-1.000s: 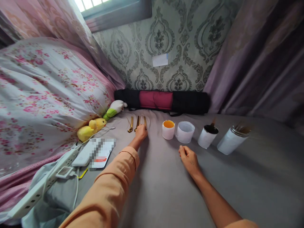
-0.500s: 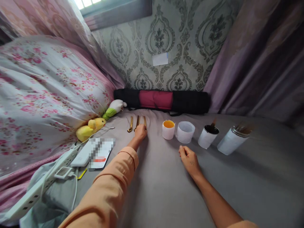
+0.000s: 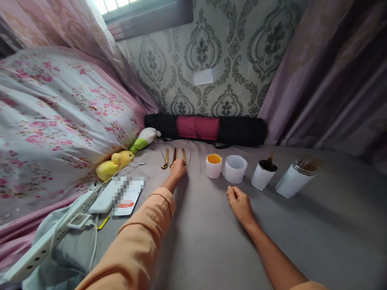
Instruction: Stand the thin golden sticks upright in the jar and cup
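My left hand [image 3: 179, 169] is closed low on the bed, over the near ends of slim gold-coloured cutlery pieces [image 3: 183, 154]. Its fingers are mostly hidden, but the far end of the right-hand piece sticks out beyond them. Another gold-coloured piece [image 3: 165, 159] lies just to the left, apart from the hand. My right hand [image 3: 240, 202] rests with curled fingers on the grey sheet, and nothing shows in it. Just beyond it stand a white-wrapped cup with an orange inside [image 3: 213, 170] and a wider whitish tub [image 3: 235, 173].
Right of the tub stand a white-wrapped can with a dark inside [image 3: 262, 178] and a jar of brushes [image 3: 289, 183]. A black and red roll bag [image 3: 198, 127] lies along the wall. Plush toys [image 3: 112, 166], a phone [image 3: 128, 199], a power bank [image 3: 104, 197] and a power strip [image 3: 45, 241] are at left.
The whole view has shifted very slightly. Both hands keep their places and their closed shapes, and the cups and cutlery have not moved.
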Tool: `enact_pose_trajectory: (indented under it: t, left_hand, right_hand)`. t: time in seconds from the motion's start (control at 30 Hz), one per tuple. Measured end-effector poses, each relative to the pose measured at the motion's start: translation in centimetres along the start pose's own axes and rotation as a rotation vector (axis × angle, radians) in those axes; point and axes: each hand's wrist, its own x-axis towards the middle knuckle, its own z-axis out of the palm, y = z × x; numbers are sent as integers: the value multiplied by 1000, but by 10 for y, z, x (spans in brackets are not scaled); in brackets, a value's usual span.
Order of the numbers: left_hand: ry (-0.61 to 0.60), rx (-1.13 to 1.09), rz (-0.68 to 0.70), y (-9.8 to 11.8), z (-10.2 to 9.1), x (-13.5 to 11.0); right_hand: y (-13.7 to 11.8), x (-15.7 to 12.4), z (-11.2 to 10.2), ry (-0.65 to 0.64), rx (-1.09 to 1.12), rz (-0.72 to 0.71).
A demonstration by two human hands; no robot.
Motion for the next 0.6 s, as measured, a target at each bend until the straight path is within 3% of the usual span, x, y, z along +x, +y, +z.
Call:
enact_pose_trajectory:
  t: [0.6]
  left_hand:
    - [-9, -100, -85, 4, -9, -4]
  right_hand:
    - [1, 1, -1, 2, 17, -17]
